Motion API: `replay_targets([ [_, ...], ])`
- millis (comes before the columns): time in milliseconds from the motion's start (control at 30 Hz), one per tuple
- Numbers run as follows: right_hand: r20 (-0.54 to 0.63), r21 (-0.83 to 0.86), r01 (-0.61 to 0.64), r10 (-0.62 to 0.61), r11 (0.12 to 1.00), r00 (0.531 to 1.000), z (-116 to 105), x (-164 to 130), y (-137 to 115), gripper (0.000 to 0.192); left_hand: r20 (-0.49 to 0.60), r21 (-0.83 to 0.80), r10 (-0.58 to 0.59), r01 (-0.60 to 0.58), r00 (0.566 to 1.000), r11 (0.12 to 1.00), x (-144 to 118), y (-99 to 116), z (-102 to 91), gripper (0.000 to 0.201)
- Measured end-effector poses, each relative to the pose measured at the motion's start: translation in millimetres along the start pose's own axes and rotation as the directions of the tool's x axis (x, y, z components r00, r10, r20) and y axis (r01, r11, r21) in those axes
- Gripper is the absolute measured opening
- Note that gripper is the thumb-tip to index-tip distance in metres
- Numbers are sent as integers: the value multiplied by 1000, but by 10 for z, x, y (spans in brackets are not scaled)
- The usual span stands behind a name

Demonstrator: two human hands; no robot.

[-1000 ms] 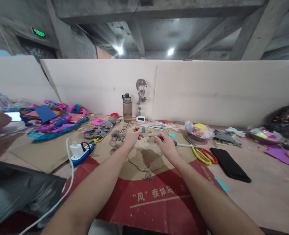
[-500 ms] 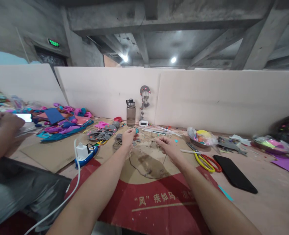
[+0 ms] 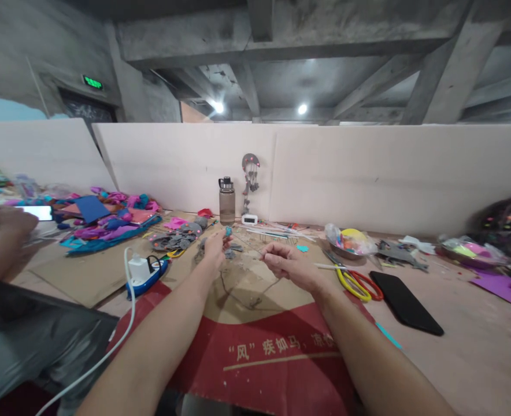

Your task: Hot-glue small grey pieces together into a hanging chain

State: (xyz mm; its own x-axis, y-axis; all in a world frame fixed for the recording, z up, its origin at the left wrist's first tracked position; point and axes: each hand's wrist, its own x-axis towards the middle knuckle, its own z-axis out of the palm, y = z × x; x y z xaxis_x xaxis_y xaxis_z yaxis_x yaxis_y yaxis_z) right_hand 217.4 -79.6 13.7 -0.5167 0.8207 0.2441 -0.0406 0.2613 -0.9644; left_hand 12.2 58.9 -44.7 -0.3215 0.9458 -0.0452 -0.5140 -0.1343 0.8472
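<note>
Above the cardboard sheet (image 3: 255, 289) on the desk (image 3: 467, 323), left hand (image 3: 214, 249) pinches a teal piece (image 3: 228, 231) while right hand (image 3: 284, 263) grips a thin thread (image 3: 247, 245).

Small teal piece (image 3: 228, 231) in left hand (image 3: 214, 249) too small to tell.

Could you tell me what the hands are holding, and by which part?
A thin string, pinched between the left hand and right hand; the left fingertips also grip a small teal piece.

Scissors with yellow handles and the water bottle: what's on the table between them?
In the head view, between the scissors and the water bottle lie thin sticks and a small teal piece.
</note>
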Motion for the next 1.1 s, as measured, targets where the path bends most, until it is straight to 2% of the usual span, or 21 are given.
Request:
replay_targets([
  [300,-74,163,178,-168,970,983,-105,-193,-272,24,-20,-41,-11,10,1000,999,56,-21,-36,3],
  [567,-107,200,267,-250,943,962,-164,-270,-270,26,-57,-52,-25,22,998,998,61,29,-90,6],
  [633,-68,224,321,-314,920,947,-172,-283,-264,25,-71,-54,-28,24,997,998,63,30,-83,6],
  [700,73,216,326,-349,920,934,-150,-285,-272,30,-75,-55,-33,29,997,998,63,27,-72,5],
  [767,300,124,255,-281,959,911,-90,-268,-292,35,-77,-53,-35,31,996,998,57,26,-60,5],
  [833,508,-58,178,-124,982,853,-9,-232,-302,38,-75,-48,-33,30,997,998,39,30,-46,5],
  [900,619,-248,144,43,958,784,56,-185,-277,39,-62,-38,-25,22,998,999,14,36,-32,5],
  [933,633,-329,140,108,934,766,73,-160,-247,40,-52,-32,-19,17,998,999,2,38,-25,5],
  [967,617,-402,139,156,905,771,76,-137,-207,40,-41,-24,-12,11,999,1000,-7,39,-19,5],
  [1033,512,-539,120,212,834,832,48,-98,-106,38,-17,-10,-1,1,1000,1000,-19,34,-7,6],
  [1100,363,-651,82,214,755,907,-5,-68,-3,35,8,0,9,-9,1000,1000,-24,23,3,6],
])
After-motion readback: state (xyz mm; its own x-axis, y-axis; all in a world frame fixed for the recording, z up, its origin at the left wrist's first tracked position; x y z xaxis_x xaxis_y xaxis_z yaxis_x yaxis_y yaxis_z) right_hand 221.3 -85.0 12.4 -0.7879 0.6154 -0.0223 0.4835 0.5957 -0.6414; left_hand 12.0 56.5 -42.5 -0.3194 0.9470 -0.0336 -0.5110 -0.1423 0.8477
